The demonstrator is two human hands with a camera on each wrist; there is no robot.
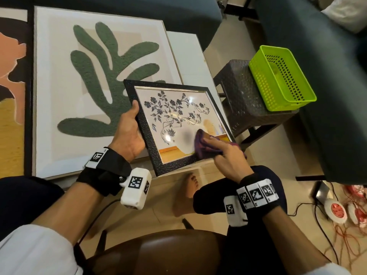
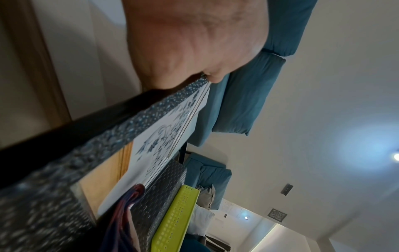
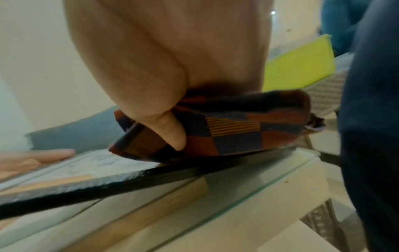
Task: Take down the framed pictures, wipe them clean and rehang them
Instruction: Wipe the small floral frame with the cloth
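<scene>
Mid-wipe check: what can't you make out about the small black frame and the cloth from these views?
- Left hand fingers: behind the black frame, head view.
- Glass under the cloth: covered, cleanliness unknown.
- Frame's back and hanger: face away in all views.
- Right hand fingertips: blocked by palm, right wrist view.

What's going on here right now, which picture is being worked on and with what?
A seated person is wiping a small black-framed floral picture. The left hand grips its left edge, holding it tilted over the glass-topped table. The right hand presses a folded purple checked cloth onto the glass near the lower right corner. A large white-framed green leaf picture lies flat on the table, not rehung. A lime green plastic basket sits on a dark stool.
</scene>
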